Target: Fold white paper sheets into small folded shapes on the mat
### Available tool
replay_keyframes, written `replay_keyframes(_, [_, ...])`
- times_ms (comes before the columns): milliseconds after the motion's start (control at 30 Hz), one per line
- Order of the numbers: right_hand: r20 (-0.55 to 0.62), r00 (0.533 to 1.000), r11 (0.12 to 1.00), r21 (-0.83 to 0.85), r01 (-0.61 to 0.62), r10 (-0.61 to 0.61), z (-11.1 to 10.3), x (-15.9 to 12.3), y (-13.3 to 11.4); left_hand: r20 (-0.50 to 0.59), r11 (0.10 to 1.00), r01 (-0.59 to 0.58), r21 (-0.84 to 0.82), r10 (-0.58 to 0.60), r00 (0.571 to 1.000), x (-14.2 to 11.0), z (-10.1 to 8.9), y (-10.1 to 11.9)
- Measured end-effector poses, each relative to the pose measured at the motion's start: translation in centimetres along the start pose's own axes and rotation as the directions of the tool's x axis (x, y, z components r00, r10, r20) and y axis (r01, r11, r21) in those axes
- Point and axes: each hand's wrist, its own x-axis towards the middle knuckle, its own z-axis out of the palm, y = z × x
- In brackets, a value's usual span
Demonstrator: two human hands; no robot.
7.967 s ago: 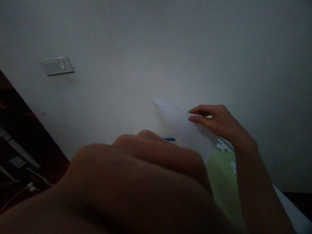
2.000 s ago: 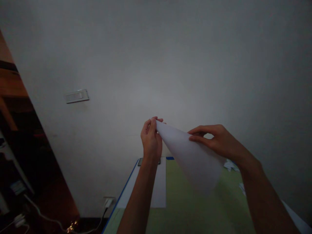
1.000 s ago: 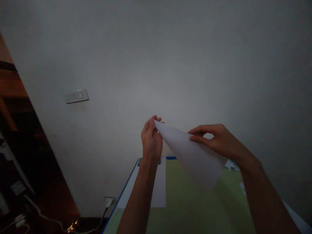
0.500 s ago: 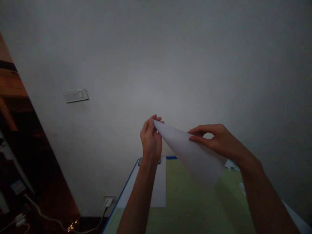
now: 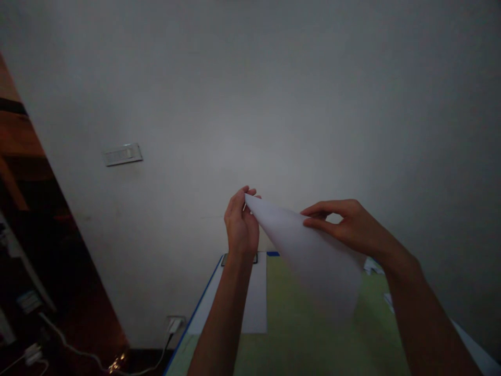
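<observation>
A white sheet of paper [image 5: 309,256], curled toward a pointed end, is held in the air above the green tabletop [image 5: 309,334]. At its pointed upper-left end, my left hand [image 5: 241,222] grips the paper between thumb and fingers, the other fingertips showing behind. My right hand [image 5: 344,222] pinches the upper edge farther right, thumb in front and fingers behind. The lower part of the sheet hangs loose and looks blurred. Behind my left forearm, another white sheet [image 5: 256,308] lies flat on the table.
A dark-edged flat object [image 5: 224,259] lies at the table's back edge, partly hidden. White paper pieces [image 5: 372,266] rest at the right. The wall stands directly behind, with a switch plate [image 5: 123,154] and a plugged-in cord [image 5: 173,326] at left.
The paper's loose lower part has swung slightly downward. My left hand has shifted a little down and left with the pointed end; my right hand keeps its pinch.
</observation>
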Motion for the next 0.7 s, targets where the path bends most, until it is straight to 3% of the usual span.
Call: replay_keyframes(700, [-0.004, 1.000, 1.000, -0.017, 0.004, -0.004, 0.07, 0.00, 0.20, -0.003, 0.999, -0.039, 0.004, 0.039, 0.999, 0.04, -0.21, -0.08])
